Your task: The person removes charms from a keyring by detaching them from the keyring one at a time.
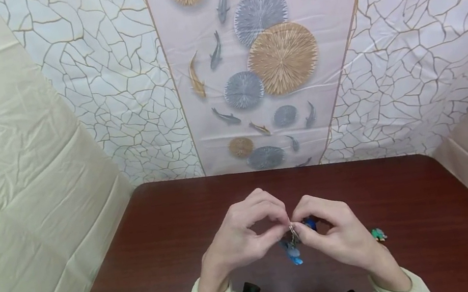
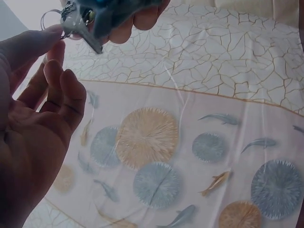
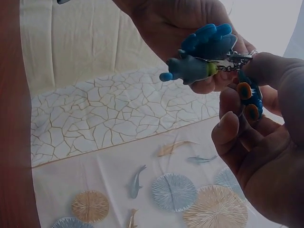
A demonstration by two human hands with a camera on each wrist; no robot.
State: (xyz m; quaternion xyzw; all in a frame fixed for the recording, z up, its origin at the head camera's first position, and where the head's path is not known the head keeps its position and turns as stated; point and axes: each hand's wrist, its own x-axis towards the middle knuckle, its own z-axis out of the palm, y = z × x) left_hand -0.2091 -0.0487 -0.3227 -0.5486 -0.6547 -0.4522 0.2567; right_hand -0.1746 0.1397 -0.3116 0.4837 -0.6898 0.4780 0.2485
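My left hand (image 1: 248,229) and right hand (image 1: 338,226) meet over the table, thumbs and fingertips pinching the metal ring (image 2: 42,20) of a keychain between them. From its metal chain (image 3: 235,61) hangs a light-blue and grey figure charm (image 1: 294,253), with a yellow-green band at its neck in the right wrist view. A second, darker blue charm (image 3: 258,97) with orange-rimmed round parts lies against my right hand's fingers. Fingertips cover part of the ring.
On the brown table (image 1: 151,263), a small green trinket (image 1: 378,234) lies just beyond my right wrist. Behind the table's far edge hangs a patterned cloth (image 1: 210,57). Pale cloths (image 1: 29,201) flank both sides.
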